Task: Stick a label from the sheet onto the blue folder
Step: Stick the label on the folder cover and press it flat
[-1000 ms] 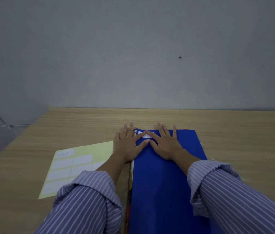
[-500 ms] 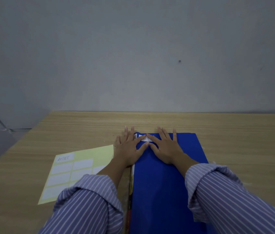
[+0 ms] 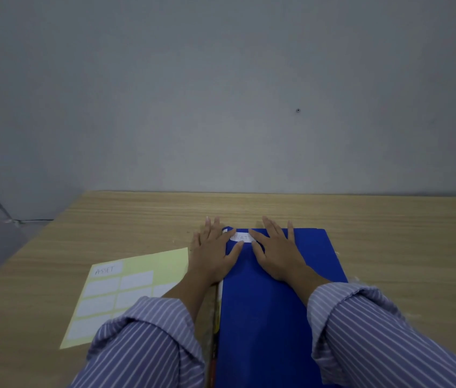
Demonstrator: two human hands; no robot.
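The blue folder [image 3: 266, 303] lies lengthwise on the wooden table in front of me. A white label [image 3: 241, 237] with handwriting sits near its far left corner. My left hand [image 3: 212, 253] lies flat across the folder's left edge, its thumb touching the label's left end. Flat on the folder is my right hand [image 3: 277, 250], with forefinger and thumb at the label's right end. Both hands have spread fingers and hold nothing. The yellow label sheet [image 3: 126, 289] lies left of the folder, with several white labels, one reading "ASSET"; my left sleeve covers its near right part.
The wooden table [image 3: 389, 233] ends at a grey wall behind. Its left edge runs diagonally past the label sheet. Papers with coloured edges [image 3: 215, 331] stick out along the folder's left side.
My thumbs and forefingers have slid apart along the label, uncovering more of it. The view has tilted up slightly.
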